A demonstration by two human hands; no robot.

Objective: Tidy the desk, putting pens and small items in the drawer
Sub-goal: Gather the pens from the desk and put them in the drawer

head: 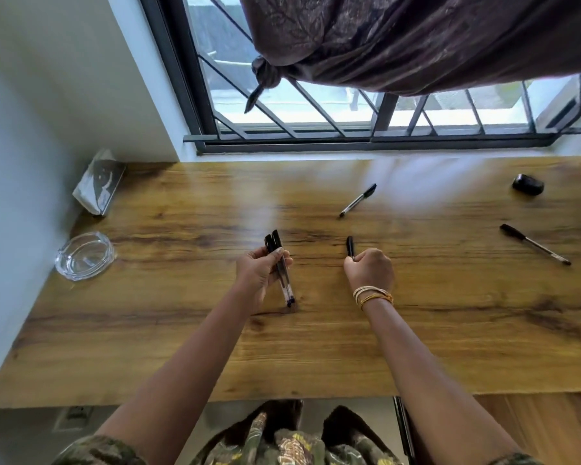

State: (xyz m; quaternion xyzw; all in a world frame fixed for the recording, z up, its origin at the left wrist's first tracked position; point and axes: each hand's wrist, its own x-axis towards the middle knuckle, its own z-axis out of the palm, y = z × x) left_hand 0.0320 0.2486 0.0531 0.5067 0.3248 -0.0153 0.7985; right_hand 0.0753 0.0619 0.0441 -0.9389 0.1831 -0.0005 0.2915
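With my left hand (pixel 260 268) gripping two pens (pixel 280 267) above the desk (pixel 182 330) and my right hand (pixel 369 270) closing on a third pen (pixel 350 246), I'd lift cleanly, then gather the two loose pens (pixel 358 200) further right.

sleeves (pixel 94 451): short, green camouflage print | right wrist: thin gold and white bangles (pixel 372 294)

Glass ashtray (pixel 84 256) near left edge, tissue pack (pixel 98 182) against wall, knotted curtain (pixel 416 41), barred window (pixel 332 115)
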